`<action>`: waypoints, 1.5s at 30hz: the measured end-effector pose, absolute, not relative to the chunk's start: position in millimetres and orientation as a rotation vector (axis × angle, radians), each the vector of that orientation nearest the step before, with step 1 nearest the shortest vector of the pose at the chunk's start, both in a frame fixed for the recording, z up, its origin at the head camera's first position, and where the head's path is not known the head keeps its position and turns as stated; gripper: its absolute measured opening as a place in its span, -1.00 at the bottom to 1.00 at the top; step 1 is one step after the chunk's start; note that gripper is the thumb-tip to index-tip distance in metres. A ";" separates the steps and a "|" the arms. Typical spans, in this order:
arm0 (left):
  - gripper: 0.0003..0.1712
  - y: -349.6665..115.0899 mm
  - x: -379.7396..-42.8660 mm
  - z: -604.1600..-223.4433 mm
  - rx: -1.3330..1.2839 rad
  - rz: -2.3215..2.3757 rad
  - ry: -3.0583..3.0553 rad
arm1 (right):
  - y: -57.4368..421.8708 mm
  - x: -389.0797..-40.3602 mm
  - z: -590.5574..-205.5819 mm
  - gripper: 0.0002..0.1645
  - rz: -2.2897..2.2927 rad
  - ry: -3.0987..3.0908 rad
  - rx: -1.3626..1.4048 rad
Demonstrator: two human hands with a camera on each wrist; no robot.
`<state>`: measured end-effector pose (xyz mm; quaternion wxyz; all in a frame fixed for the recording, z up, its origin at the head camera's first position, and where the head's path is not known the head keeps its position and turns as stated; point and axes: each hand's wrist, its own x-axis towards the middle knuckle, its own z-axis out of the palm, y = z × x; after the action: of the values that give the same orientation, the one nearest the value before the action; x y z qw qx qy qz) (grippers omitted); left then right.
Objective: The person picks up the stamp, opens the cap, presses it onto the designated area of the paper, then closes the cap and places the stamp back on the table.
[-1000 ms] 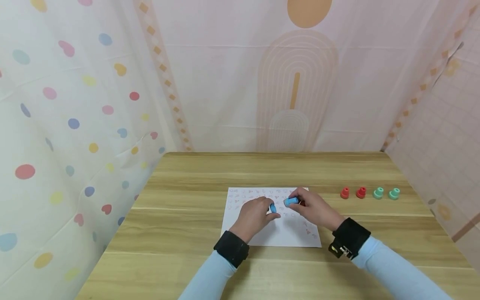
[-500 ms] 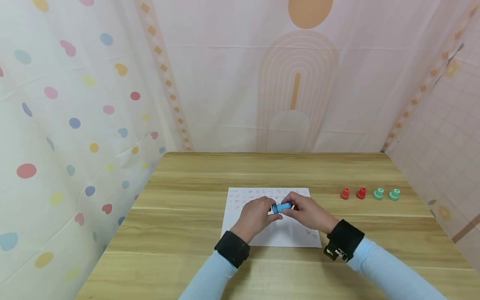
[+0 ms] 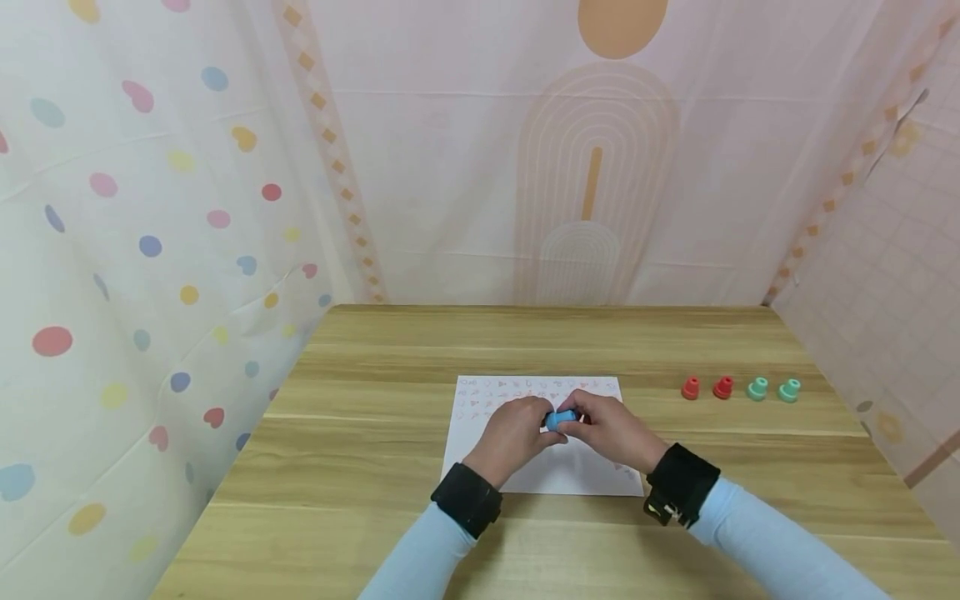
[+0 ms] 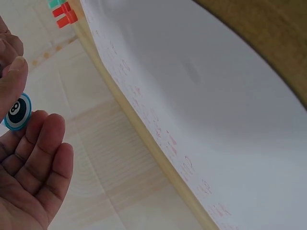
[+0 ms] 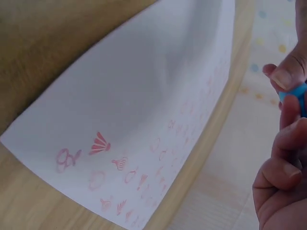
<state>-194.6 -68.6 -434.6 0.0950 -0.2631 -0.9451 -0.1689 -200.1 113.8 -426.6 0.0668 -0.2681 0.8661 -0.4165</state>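
Over a white sheet of paper (image 3: 540, 479), both hands meet at a small blue stamp (image 3: 561, 419). My left hand (image 3: 510, 433) pinches its left end, where the cap sits, between thumb and fingers. The handle end, on the right, is gripped by my right hand (image 3: 617, 429). A round label with a figure 8, rimmed in blue, shows on the stamp's cap (image 4: 18, 112) in the left wrist view. Fingers cover much of the stamp, and in the right wrist view only a bit of its blue body (image 5: 293, 91) shows between the fingertips.
Rows of faint red and purple prints (image 5: 100, 143) mark the paper. To its right, on the wooden table (image 3: 360, 467), stand two red stamps (image 3: 691, 388) and two green stamps (image 3: 757, 388) in a row. Patterned curtains (image 3: 442, 167) hang behind and beside the table.
My right hand has moved left and down, bringing the blue stamp's body against the cap in my left hand. The two parts were apart one second ago; the left hand has barely moved.
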 end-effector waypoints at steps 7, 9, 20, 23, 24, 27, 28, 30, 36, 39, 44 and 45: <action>-0.59 -69.5 -193.8 -436.1 -0.774 -0.442 -2.761 | 109.9 -198.6 -430.4 -0.93 -1.281 2.635 -0.779; -0.59 -69.6 -193.3 -435.4 -0.771 -0.441 -2.746 | 108.9 -198.2 -430.0 -0.93 -1.300 2.628 -0.752; -0.62 -69.8 -193.7 -434.2 -0.761 -0.448 -2.731 | 104.2 -198.4 -430.2 -0.91 -1.340 2.599 -0.639; -0.61 -69.2 -194.7 -435.2 -0.756 -0.431 -2.746 | 104.0 -198.3 -431.1 -0.89 -1.337 2.603 -0.648; -0.61 -69.1 -195.0 -435.6 -0.754 -0.426 -2.752 | 103.9 -198.2 -431.1 -0.88 -1.333 2.604 -0.651; -0.60 -69.3 -195.5 -436.3 -0.748 -0.424 -2.765 | 103.4 -198.0 -431.0 -0.90 -1.328 2.605 -0.637; -0.59 -69.5 -195.6 -436.4 -0.747 -0.425 -2.766 | 103.1 -198.0 -431.0 -0.91 -1.324 2.607 -0.631; -0.58 -70.1 -195.4 -436.5 -0.745 -0.423 -2.763 | 102.5 -197.8 -431.1 -0.90 -1.323 2.613 -0.621; -0.57 -70.8 -194.6 -436.6 -0.746 -0.416 -2.731 | 99.9 -195.1 -430.5 -0.90 -1.370 2.605 -0.609; -0.57 -70.5 -194.6 -437.1 -0.741 -0.423 -2.731 | 99.9 -194.2 -429.9 -0.90 -1.372 2.608 -0.626; -0.45 -70.0 -194.1 -437.6 -0.710 -0.407 -2.793 | 102.4 -194.7 -428.5 -0.89 -1.326 2.614 -0.636; -0.41 -70.0 -194.1 -437.9 -0.699 -0.394 -2.812 | 103.3 -195.1 -428.3 -0.89 -1.315 2.618 -0.634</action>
<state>-194.1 -70.0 -437.9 0.1085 -0.2376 -0.9559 -0.1340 -195.1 103.3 -428.3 0.0720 -0.2110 0.8711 -0.4376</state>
